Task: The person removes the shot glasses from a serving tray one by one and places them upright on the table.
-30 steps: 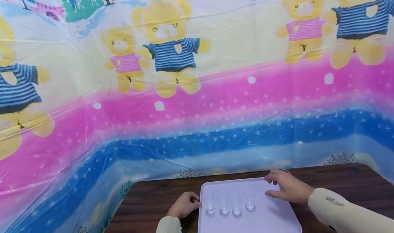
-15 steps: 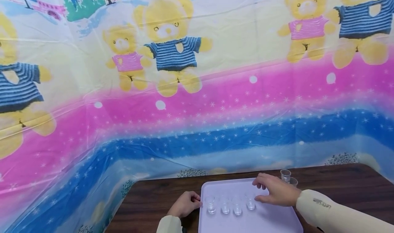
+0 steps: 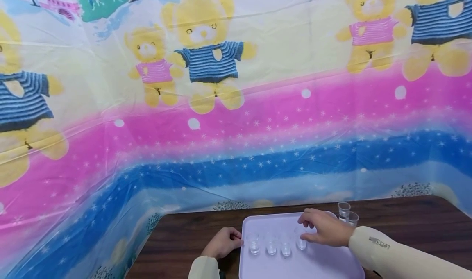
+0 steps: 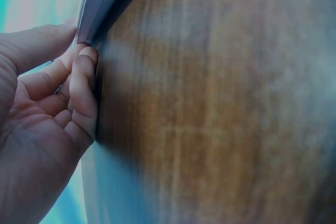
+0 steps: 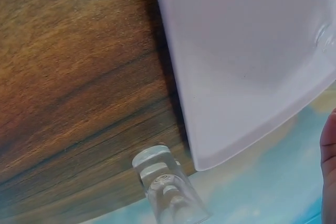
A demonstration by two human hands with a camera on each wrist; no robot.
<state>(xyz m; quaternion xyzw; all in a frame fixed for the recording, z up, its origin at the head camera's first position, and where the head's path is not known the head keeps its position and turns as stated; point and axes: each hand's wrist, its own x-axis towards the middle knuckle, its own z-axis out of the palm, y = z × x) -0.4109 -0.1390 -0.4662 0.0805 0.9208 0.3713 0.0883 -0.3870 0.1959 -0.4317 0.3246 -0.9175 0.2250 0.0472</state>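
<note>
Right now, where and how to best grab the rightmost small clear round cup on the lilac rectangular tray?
Probably pinch the small clear round cup by its upper side wall, coming from the right and slightly above. It stands upright on the lilac rectangular tray; three similar clear cups stand to its left, while the right hand is on its right.

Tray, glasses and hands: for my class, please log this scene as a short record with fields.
Tray: lilac, on wood-grain table
On tray: four clear shot glasses, standing
Off tray: two more glasses, near its far right corner
Left hand: pinches tray's left edge
Right hand: at rightmost tray glass; contact unclear
Backdrop: teddy-bear print sheet
</note>
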